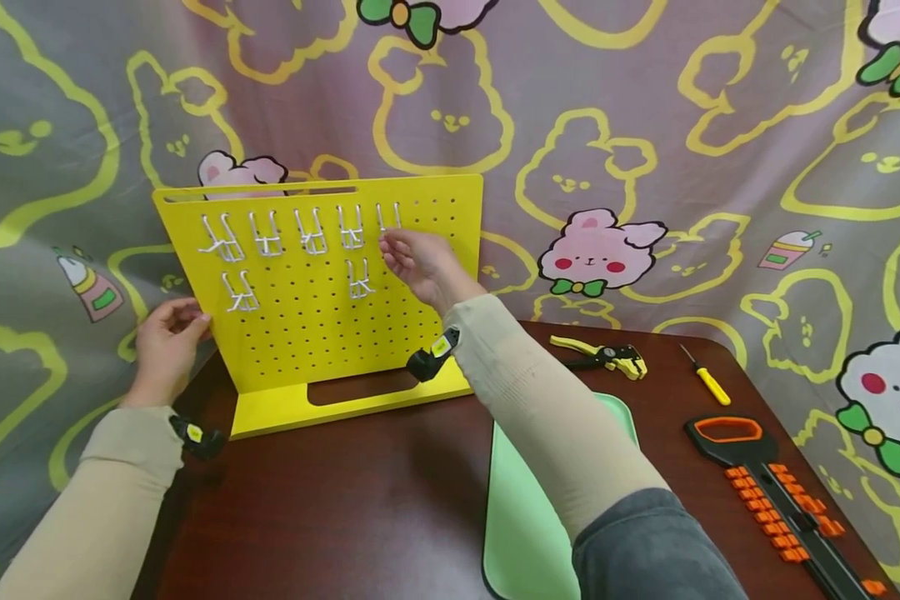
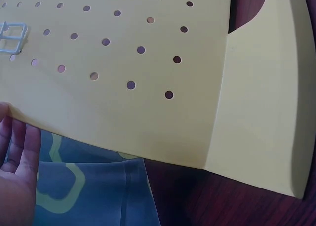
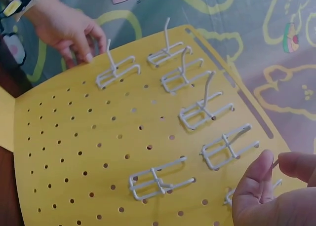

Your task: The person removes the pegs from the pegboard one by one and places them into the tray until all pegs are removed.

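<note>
A yellow pegboard (image 1: pixel 307 321) stands upright on its flat foot. My left hand (image 1: pixel 167 342) pinches its left edge, thumb on the front and fingers behind, as the right wrist view also shows. Near the top row, my right hand (image 1: pixel 423 262) pinches a white wire hook (image 3: pixel 228 196) between thumb and fingertips. The prongs of this hook reach holes in the board; my fingers hide most of its body. To its left, several similar hooks (image 1: pixel 311 232) hang in the top row. Two more, a left one (image 1: pixel 242 292) and a right one (image 1: pixel 358 279), hang lower.
A light green tray (image 1: pixel 521 508) lies under my right forearm. Yellow-and-black pliers (image 1: pixel 607 357), a yellow screwdriver (image 1: pixel 708 382) and a black rack with orange clips (image 1: pixel 776 492) lie on the brown table (image 1: pixel 345 500) at right. A patterned curtain (image 1: pixel 570 67) hangs behind.
</note>
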Motion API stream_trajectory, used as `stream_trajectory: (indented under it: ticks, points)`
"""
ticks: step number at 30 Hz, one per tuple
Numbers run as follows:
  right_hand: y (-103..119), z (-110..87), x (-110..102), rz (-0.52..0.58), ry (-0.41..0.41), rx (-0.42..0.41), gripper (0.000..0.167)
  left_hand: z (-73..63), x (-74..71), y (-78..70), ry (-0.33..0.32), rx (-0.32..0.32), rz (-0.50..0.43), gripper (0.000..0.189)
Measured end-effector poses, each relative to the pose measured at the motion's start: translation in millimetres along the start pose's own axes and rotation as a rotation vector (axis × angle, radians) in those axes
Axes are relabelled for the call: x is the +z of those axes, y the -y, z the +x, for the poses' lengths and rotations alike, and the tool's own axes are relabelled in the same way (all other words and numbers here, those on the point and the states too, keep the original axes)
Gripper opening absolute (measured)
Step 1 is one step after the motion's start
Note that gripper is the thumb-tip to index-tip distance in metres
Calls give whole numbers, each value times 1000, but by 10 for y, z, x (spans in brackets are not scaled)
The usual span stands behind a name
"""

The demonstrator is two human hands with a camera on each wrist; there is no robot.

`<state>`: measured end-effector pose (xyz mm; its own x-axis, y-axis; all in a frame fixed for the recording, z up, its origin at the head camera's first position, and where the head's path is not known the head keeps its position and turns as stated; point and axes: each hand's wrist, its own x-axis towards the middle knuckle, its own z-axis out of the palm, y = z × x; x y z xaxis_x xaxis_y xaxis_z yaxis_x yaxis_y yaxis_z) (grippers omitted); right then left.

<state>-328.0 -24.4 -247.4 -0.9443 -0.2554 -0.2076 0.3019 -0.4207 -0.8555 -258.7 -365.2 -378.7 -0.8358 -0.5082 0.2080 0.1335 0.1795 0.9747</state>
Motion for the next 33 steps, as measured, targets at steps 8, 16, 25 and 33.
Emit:
stream_trajectory:
  ticks: [8,16,25,33]
  points:
    - [-16,-29,-25,-1,-15,-7,23,8,37,11,-3,11,12,27]
    - [-66,-81,-81,-29,44,-47,33,-16,44,-8,-16,4,-106,33]
    - [-100,-175,-404,-115,45,-103,40,-37,34,17,-8,3,-114,31]
    - [-103,-276,-970,-281,-62,-101,45,-12,28,21,-36,-12,-76,31]
